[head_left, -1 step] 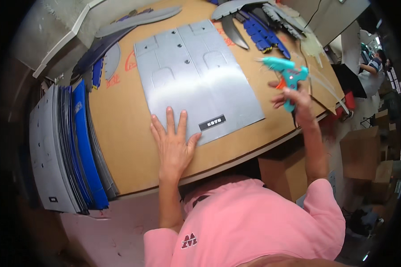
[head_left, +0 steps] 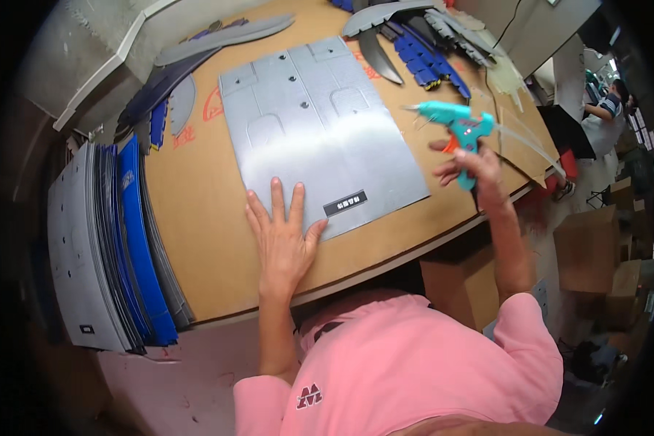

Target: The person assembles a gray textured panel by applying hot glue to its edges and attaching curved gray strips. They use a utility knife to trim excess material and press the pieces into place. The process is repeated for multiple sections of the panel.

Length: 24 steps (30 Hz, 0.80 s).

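Head view: find the grey panel (head_left: 323,142) lying flat on the bench (head_left: 203,261), around its middle, with a dark label (head_left: 346,203) close to the near edge. Note the left hand (head_left: 281,243) spread open, fingers resting on the panel's near left corner; press evenly there, best with fingertips flat, to prevent sliding without bending the thin-looking sheet. See the right hand (head_left: 478,168) wrapped around the grip of a turquoise glue gun (head_left: 469,125), raised at right, nozzle (head_left: 412,108) pointing left, apparently just beyond the panel's right edge. Cannot tell any squeeze on the orange trigger (head_left: 451,144). Probably wise to steady the wrist, guide the presumably hot tip well clear of the left fingers, and squeeze only over the intended spot, sparing the panel's face stray drips. Allow room for the pale rod (head_left: 523,140) behind the gun. Farther out, avoid nudging the stack of sheets (head_left: 73,247) at left, the curved grey pieces (head_left: 232,40) at far left and the blue segmented pieces (head_left: 423,58) at far right.
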Available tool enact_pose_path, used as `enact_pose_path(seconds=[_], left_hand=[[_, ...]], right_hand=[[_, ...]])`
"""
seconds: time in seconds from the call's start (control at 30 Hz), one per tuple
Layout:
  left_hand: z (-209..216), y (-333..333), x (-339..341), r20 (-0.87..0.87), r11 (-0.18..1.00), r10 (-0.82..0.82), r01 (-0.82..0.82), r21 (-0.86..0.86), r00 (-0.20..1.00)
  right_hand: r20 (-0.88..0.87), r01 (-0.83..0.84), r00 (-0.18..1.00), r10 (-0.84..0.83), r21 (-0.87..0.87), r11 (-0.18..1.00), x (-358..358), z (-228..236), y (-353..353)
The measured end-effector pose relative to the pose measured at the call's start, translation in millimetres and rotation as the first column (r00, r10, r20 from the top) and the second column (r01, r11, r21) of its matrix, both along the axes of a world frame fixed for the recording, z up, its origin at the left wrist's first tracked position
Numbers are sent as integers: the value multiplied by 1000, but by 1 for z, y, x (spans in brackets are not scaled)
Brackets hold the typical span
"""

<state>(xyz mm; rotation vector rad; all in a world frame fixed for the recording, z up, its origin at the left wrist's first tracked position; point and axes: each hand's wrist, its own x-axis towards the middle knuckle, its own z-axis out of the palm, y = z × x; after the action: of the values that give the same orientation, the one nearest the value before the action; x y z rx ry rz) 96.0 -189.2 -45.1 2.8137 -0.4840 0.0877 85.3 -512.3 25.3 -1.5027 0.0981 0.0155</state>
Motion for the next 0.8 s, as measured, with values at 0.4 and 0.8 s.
enact_pose_path(seconds=[0.4,0.8], left_hand=[[12,20,23,-128,956,-272,283,74,954],[4,26,27,-10,942,-334,334,35,943]], right_hand=[[59,56,997,-39,-329,943,-46,10,68],[186,121,978,-96,-125,985,104,-23,39]])
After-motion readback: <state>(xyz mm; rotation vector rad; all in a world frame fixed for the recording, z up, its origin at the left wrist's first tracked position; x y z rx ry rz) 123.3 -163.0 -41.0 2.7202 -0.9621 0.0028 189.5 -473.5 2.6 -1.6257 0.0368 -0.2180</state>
